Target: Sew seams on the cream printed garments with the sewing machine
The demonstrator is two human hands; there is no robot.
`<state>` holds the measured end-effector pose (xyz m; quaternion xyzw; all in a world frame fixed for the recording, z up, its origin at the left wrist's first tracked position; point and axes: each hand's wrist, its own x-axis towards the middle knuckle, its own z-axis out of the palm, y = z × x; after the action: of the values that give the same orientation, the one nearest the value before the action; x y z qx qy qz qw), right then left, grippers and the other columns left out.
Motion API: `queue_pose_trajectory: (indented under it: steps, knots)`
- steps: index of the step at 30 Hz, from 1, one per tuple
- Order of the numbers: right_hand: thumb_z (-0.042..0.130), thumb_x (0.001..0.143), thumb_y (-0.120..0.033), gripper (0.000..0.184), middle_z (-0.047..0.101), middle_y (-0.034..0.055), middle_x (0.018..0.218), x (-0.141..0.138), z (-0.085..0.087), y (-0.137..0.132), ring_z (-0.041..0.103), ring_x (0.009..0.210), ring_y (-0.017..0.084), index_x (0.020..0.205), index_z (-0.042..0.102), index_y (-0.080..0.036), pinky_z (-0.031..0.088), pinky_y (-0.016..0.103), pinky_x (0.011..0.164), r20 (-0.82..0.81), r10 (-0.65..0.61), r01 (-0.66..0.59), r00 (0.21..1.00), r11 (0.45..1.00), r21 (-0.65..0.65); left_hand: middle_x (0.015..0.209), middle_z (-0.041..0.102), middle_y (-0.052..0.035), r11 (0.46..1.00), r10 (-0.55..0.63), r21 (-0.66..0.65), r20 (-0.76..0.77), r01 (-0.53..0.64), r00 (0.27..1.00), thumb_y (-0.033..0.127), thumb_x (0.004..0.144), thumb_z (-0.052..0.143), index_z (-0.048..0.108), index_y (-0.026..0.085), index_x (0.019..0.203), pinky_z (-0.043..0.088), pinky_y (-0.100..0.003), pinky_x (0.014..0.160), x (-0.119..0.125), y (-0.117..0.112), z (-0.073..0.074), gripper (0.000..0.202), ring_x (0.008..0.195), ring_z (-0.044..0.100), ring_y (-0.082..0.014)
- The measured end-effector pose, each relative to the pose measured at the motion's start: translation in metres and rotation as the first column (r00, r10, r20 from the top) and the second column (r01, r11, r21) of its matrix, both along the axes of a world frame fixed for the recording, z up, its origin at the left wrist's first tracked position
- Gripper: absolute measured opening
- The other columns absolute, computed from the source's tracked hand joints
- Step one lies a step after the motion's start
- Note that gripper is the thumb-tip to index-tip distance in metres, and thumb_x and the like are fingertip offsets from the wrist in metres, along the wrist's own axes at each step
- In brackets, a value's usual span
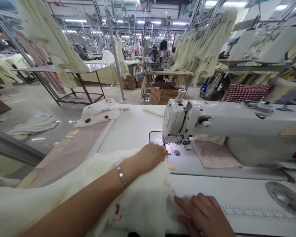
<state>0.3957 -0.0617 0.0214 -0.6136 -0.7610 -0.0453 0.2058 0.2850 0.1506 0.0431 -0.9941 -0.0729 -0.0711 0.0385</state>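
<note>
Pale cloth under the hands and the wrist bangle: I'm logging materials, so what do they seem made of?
Pale cloth: looks like a soft, fuzzy textile, perhaps fleece or brushed knit; matte, nappy surface that drapes in folds. Bangle behind the left hand: probably polished metal, silvery with bright glints.
</note>
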Motion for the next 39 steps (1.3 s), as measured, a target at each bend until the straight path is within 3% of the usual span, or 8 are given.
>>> queue_pose_trajectory:
  steps: [4, 7, 11, 15, 19, 24, 30, 39]
  knots:
    - [0.048, 0.086, -0.016, 0.028, 0.057, -0.0008, 0.070, 0.006, 0.007, 0.027, 0.050, 0.066, 0.015, 0.111, 0.056, -0.025, 0.033, 0.030, 0.064, 0.002, 0.006, -0.006, 1.000, 1.000, -0.024, 0.074, 0.059, 0.0003, 0.992, 0.081, -0.097, 0.007, -0.080, 0.997, 0.019, 0.083, 0.055, 0.054, 0.016, 0.075, 0.044, -0.026, 0.061, 0.000, 0.009, -0.001, 0.009, 0.068, 0.057, -0.0148]
    - [0.047, 0.087, -0.017, 0.020, 0.057, -0.0007, 0.069, 0.006, 0.003, 0.041, 0.049, 0.065, 0.015, 0.101, 0.060, -0.022, 0.032, 0.030, 0.066, 0.014, 0.024, -0.024, 1.000, 1.000, -0.010, 0.084, 0.061, -0.0046, 0.962, 0.254, -0.120, 0.050, -0.247, 0.966, 0.025, 0.081, 0.060, 0.055, 0.015, 0.085, 0.044, -0.036, 0.073, -0.003, 0.010, 0.010, 0.011, 0.080, 0.057, -0.0207]
    - [0.046, 0.088, -0.018, 0.019, 0.057, -0.0005, 0.070, 0.006, -0.003, 0.044, 0.050, 0.066, 0.015, 0.101, 0.058, -0.020, 0.033, 0.030, 0.067, -0.019, 0.048, -0.048, 0.999, 0.999, 0.001, 0.093, 0.059, -0.0096, 0.877, 0.476, -0.185, 0.216, -0.443, 0.852, 0.017, 0.086, 0.049, 0.054, 0.015, 0.091, 0.041, -0.046, 0.079, -0.016, -0.023, 0.020, 0.008, 0.087, 0.054, -0.0251]
    - [0.045, 0.087, -0.018, 0.019, 0.058, -0.0002, 0.070, 0.005, -0.003, 0.044, 0.050, 0.066, 0.015, 0.101, 0.058, -0.019, 0.033, 0.030, 0.067, -0.026, 0.049, -0.049, 0.998, 0.999, -0.010, 0.124, 0.051, -0.0134, 0.929, 0.339, -0.222, 0.186, -0.296, 0.922, 0.019, 0.089, 0.045, 0.051, 0.016, 0.112, 0.031, -0.051, 0.098, -0.035, -0.059, -0.003, 0.025, 0.117, 0.043, -0.0277]
    - [0.047, 0.086, -0.018, 0.019, 0.060, -0.0002, 0.071, 0.007, 0.000, 0.048, 0.052, 0.066, 0.015, 0.101, 0.058, -0.020, 0.034, 0.030, 0.069, -0.025, 0.058, -0.060, 0.998, 0.994, -0.087, 0.143, 0.032, -0.0112, 0.938, 0.232, -0.273, 0.044, -0.212, 0.972, 0.039, 0.093, 0.039, 0.039, 0.023, 0.130, 0.015, -0.057, 0.107, -0.042, -0.043, -0.024, 0.041, 0.133, 0.025, -0.0263]
    - [0.049, 0.086, -0.022, 0.016, 0.061, -0.0002, 0.072, 0.026, 0.006, 0.066, 0.055, 0.068, 0.016, 0.098, 0.060, -0.023, 0.036, 0.032, 0.069, -0.046, 0.083, -0.089, 0.995, 0.986, -0.140, 0.143, 0.033, -0.0131, 0.944, 0.139, -0.304, 0.029, -0.124, 0.990, 0.044, 0.093, 0.037, 0.040, 0.023, 0.130, 0.009, -0.061, 0.106, -0.037, -0.014, -0.017, 0.043, 0.134, 0.024, -0.0275]
    - [0.043, 0.090, -0.043, 0.034, 0.067, 0.0032, 0.068, 0.057, -0.003, 0.105, 0.059, 0.059, 0.017, 0.102, 0.062, -0.019, 0.042, 0.033, 0.064, 0.057, -0.114, 0.114, 0.992, 0.994, 0.000, 0.144, 0.030, -0.0149, 0.930, 0.130, -0.350, 0.021, -0.114, 0.991, 0.044, 0.092, 0.039, 0.038, 0.022, 0.131, 0.007, -0.061, 0.106, -0.035, -0.019, -0.017, 0.044, 0.136, 0.018, -0.0269]
    - [0.047, 0.086, -0.032, 0.027, 0.066, 0.0027, 0.065, 0.082, -0.012, 0.125, 0.062, 0.068, 0.019, 0.067, 0.063, -0.023, 0.047, 0.034, 0.069, -0.010, -0.179, 0.179, 0.984, 0.982, 0.063, 0.144, 0.029, -0.0154, 0.931, 0.103, -0.355, 0.015, -0.091, 0.995, 0.047, 0.093, 0.033, 0.038, 0.023, 0.131, 0.007, -0.061, 0.106, -0.032, -0.006, -0.019, 0.044, 0.135, 0.020, -0.0283]
